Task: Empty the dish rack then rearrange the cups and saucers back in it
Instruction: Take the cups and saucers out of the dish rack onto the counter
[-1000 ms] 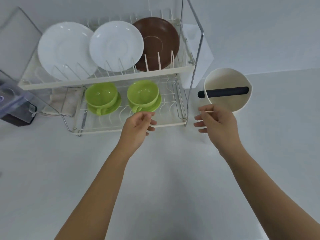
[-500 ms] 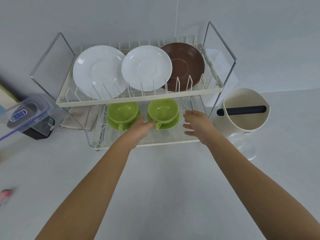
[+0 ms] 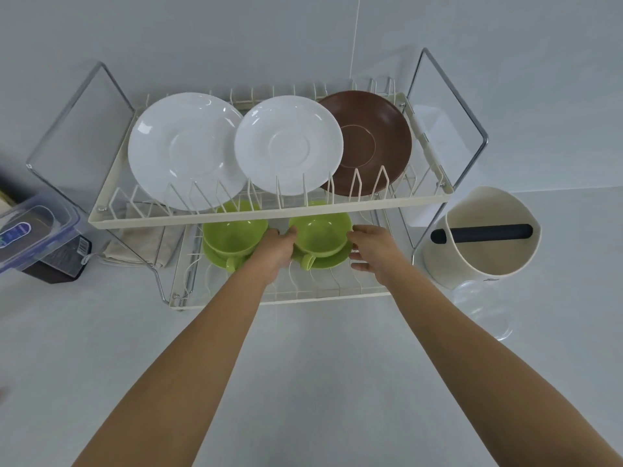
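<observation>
A two-tier wire dish rack (image 3: 269,214) stands against the wall. Its upper tier holds two white saucers (image 3: 187,151) (image 3: 288,144) and a brown saucer (image 3: 374,143), all upright in the slots. On the lower tier sit two green cups, each on a green saucer: the left cup (image 3: 234,232) and the right cup (image 3: 320,232) on its saucer (image 3: 333,259). My left hand (image 3: 274,251) presses on the right cup's left side. My right hand (image 3: 374,252) clasps the right side of that cup and saucer. The set still rests on the rack.
A cream round container (image 3: 482,237) with a black bar across it stands right of the rack, with a clear glass (image 3: 482,311) in front of it. Left of the rack are a folded cloth (image 3: 141,241) and a clear plastic box (image 3: 33,234).
Both hands have reached forward from the counter's front into the lower tier and closed around the right green cup and saucer. The view has tilted up and nearer to the rack.
</observation>
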